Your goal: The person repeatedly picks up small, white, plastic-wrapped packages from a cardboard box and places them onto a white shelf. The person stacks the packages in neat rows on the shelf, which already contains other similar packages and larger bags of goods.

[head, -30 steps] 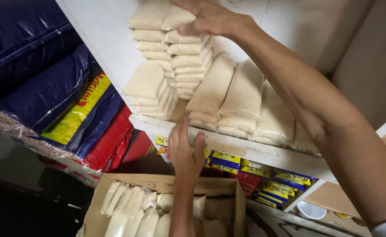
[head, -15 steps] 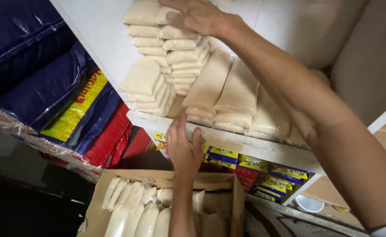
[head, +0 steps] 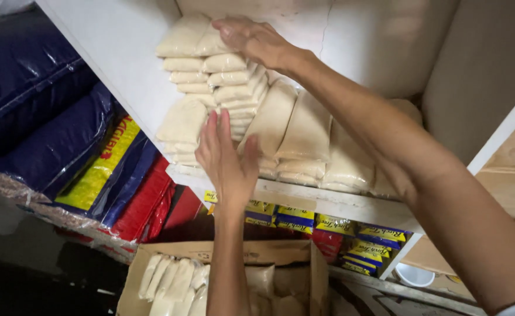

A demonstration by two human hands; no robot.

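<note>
Cream-coloured packets [head: 234, 79] stood in tight stacks on the white shelf [head: 328, 202], filling its left half from the board up toward the back wall. My right hand [head: 251, 38] lay flat on the topmost packet [head: 190, 41] of the tallest stack, fingers extended and spread, palm down, pressing rather than grasping; nothing was closed inside it. My left hand [head: 228, 161] was raised upright in front of the lower stacks, fingers straight and together, palm turned toward the packets, its fingertips touching the face of the short stack [head: 181, 126] at the shelf's left end. That hand, too, was open and held nothing. To the right of the hands, further packets [head: 307, 131] leaned slantwise against one another, resting on the shelf board. Below the shelf, a cardboard box [head: 292, 254] stood open, with more of the same pale packets [head: 172, 281] set on edge in its left part; my left forearm passed over it. On the lower shelf behind the box lay small yellow-and-blue packs [head: 295, 216]. At the left, large sacks in dark blue [head: 41, 88], yellow [head: 102, 167] and red [head: 146, 202] lay piled beside the shelf unit. A white bowl [head: 414, 275] sat low at the right.
</note>
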